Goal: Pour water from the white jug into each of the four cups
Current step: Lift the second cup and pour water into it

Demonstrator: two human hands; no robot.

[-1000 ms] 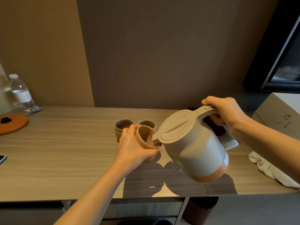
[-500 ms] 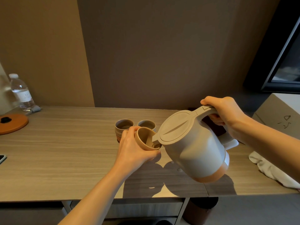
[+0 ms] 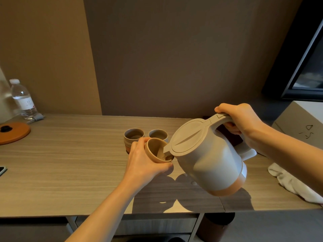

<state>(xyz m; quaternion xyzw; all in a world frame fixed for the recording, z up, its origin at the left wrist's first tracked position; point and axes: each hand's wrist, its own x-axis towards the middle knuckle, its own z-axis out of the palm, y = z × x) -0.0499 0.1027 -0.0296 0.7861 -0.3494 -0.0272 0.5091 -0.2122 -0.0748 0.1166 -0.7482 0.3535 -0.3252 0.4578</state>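
A person's right hand (image 3: pixel 240 122) gripped the handle of the white jug (image 3: pixel 208 158), tilted with its spout inside a cup (image 3: pixel 156 152) held in the left hand (image 3: pixel 144 162) above the table (image 3: pixel 70 163); two more cups (image 3: pixel 133 137) stood just behind.

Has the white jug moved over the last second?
No. The white jug stays tilted, spout at the held cup, same place against the desk edge.
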